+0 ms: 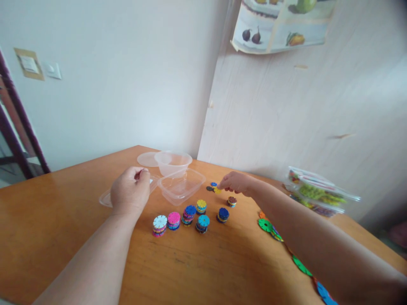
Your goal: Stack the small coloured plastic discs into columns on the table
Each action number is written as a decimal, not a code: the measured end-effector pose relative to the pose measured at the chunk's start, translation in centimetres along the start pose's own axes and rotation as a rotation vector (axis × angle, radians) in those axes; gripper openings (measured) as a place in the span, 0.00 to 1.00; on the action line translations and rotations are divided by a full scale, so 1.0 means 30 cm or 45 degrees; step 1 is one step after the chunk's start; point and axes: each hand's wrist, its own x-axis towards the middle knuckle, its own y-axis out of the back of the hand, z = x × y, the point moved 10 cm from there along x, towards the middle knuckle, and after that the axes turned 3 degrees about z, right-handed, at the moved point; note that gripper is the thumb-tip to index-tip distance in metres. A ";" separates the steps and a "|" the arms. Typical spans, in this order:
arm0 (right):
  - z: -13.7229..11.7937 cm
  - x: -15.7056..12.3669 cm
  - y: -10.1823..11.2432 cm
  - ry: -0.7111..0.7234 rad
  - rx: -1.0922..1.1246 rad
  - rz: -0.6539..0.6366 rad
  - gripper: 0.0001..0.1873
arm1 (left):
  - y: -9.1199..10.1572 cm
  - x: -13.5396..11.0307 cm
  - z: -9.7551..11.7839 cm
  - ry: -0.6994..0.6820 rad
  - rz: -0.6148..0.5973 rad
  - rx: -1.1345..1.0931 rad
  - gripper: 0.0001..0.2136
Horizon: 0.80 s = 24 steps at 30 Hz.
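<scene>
My left hand (pixel 131 191) is closed in a fist above a clear plastic lid (pixel 106 198); whatever it may hold is hidden. My right hand (pixel 237 183) reaches to the back of the table, its fingertips pinched at a yellow notched plastic disc (pixel 217 190). Beside that lie a blue disc (pixel 214 184) and a dark disc (pixel 210 188). Stacks of notched discs stand in front: white-topped (pixel 159 222), pink-topped (pixel 173 219), blue-topped (pixel 190 212), yellow-topped (pixel 201 206), light-blue-topped (pixel 202 222), dark-blue-topped (pixel 223 214) and brown-topped (pixel 232 201).
A clear rectangular tub (pixel 181 188) and a round translucent tub (pixel 173 163) stand behind the stacks, with a round lid (pixel 148 159) beside them. Loose discs (pixel 265 225) run along the right under my forearm. Clear packed boxes (pixel 321 192) sit at the back right, near the wall.
</scene>
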 end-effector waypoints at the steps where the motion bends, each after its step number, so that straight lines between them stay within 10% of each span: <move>1: 0.020 -0.010 0.017 -0.009 0.107 0.000 0.12 | 0.000 0.000 0.000 0.005 -0.003 0.002 0.15; 13: 0.188 -0.113 0.069 -0.087 0.099 -0.024 0.14 | 0.005 -0.001 0.005 0.011 -0.010 0.020 0.14; 24: 0.009 -0.196 0.027 0.504 -0.538 -0.136 0.38 | -0.002 -0.002 0.005 0.007 -0.024 0.027 0.15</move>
